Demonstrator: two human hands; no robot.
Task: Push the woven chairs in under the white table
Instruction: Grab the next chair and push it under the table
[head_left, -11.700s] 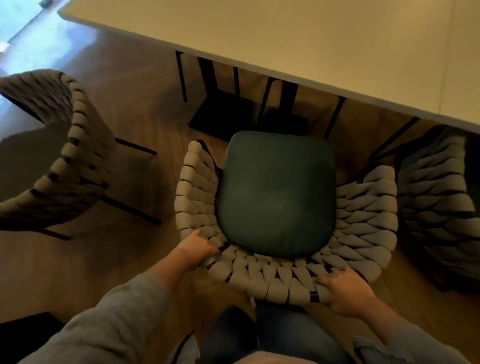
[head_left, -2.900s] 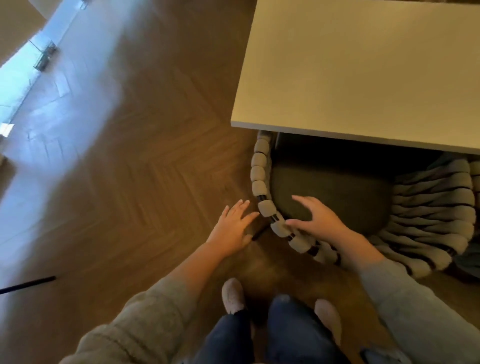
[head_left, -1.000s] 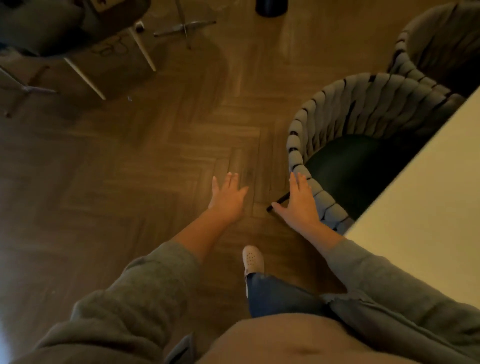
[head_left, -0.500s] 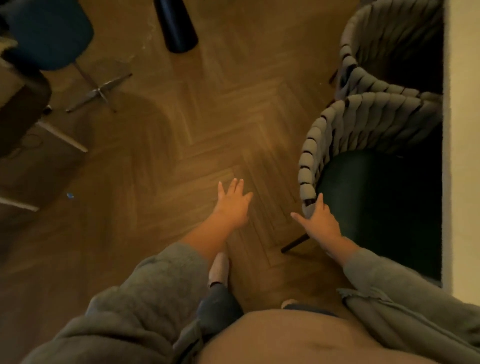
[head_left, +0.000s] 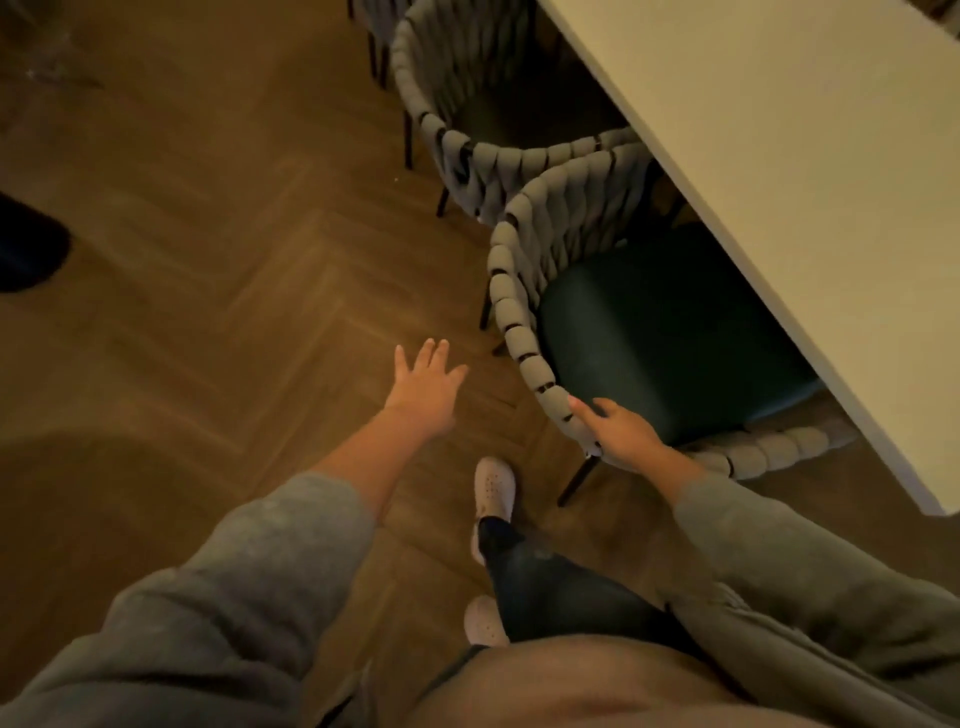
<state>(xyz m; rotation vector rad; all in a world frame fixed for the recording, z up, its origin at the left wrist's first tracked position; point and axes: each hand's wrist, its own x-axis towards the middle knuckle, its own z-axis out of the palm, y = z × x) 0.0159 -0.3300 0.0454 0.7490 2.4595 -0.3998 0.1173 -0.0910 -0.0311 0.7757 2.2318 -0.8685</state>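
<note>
Head view. Landmark: tabletop (head_left: 779, 156), white, running diagonally down the right side.

Near chair (head_left: 524, 291): woven back curves away from the tabletop, green seat (head_left: 660, 332) partly under its edge, seat front hidden beneath it. Partly in, not fully.

Far chair (head_left: 467, 150): just beyond the near chair along the same tabletop edge, rims touching or nearly so where the two backs meet; cannot tell which. Its seat is also partly under the tabletop.

Right hand (head_left: 623, 431): on the near chair's rim at the corner farthest from the tabletop, fingers (head_left: 582, 405) loosely extended along the weave, not wrapped. No firm grip visible.

Left hand (head_left: 423, 389): over bare floor (head_left: 208, 312), well apart from both chairs, fingers spread, holding nothing.

Feet: one shoe (head_left: 493, 486) just beside the near chair's leg (head_left: 576, 478).

Risks, judged:
- A one-handed push at a corner is off-centre; the chair would likely pivot rather than slide straight, driving its back into the far chair.
- Flat, unwrapped fingers may slip off the rounded weave.
- Arm rim may catch the tabletop edge; clearance not visible.
- Leg may drag or snag on the herringbone floor, or hit the shoe.
</note>
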